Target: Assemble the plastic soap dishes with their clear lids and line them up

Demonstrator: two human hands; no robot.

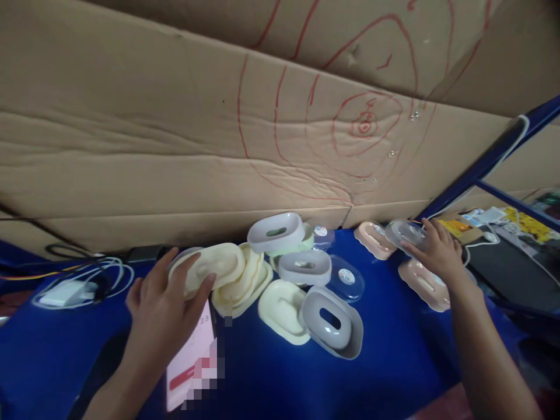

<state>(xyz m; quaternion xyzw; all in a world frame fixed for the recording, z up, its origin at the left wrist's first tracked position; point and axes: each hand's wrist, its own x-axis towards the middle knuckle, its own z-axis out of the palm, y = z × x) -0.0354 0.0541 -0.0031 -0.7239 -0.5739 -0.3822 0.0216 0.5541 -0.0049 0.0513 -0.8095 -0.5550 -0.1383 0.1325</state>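
My left hand point(164, 306) is closed on a cream oval soap dish tray point(221, 263), its thumb and fingers at the tray's near end. More cream trays point(245, 290) lie stacked just beside it. At the right, my right hand point(437, 249) grips a clear plastic lid point(405, 232) by its right side. Under and beside that lid are a pink soap dish point(373, 239) and a second pink dish point(422, 281). In the middle lie several grey soap dish parts point(331, 338), a single cream tray point(284, 312) and another clear lid point(350, 280).
A lit phone point(188, 367) lies below my left wrist, partly blurred out. White cables and a charger point(65, 291) sit at the left on the blue table point(385, 379). Cardboard point(175, 146) with red rings stands behind. A blue metal frame point(490, 151) rises at the right.
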